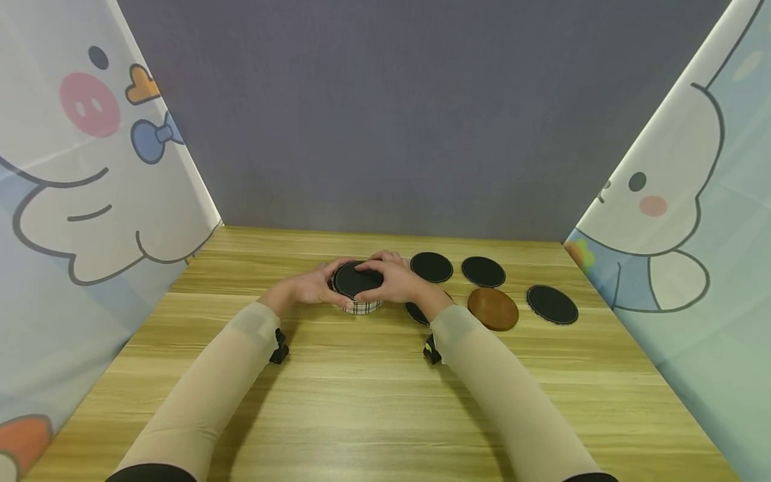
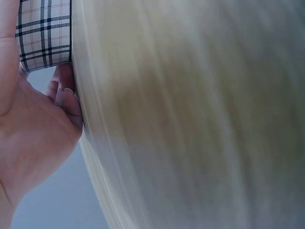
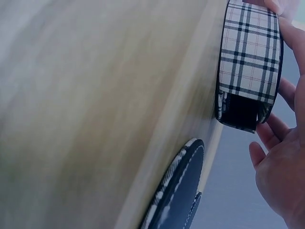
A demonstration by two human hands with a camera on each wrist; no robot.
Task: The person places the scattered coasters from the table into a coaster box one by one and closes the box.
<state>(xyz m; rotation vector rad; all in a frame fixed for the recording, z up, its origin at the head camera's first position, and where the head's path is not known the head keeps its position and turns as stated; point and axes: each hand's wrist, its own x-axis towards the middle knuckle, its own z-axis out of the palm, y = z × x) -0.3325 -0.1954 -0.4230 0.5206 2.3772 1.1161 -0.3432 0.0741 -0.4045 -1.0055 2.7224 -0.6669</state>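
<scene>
A round coaster holder (image 1: 349, 280) with a black top and a plaid side stands on the table between both hands. My left hand (image 1: 310, 288) grips it from the left, thumb on the near side. From the right, my right hand (image 1: 394, 281) holds it, its thumb and fingers around the rim. The right wrist view shows the plaid side (image 3: 250, 52) with a dark opening at one end. Part of the same plaid wall (image 2: 45, 36) appears beside the left palm. What is inside the holder is hidden.
Right of the holder lie several black round coasters (image 1: 431, 267), one partly under the right wrist. A brown round disc (image 1: 493, 308) lies among them. A grey panel (image 1: 385, 134) stands at the back of the wooden table (image 1: 349, 402), with cartoon-printed cloths at both sides.
</scene>
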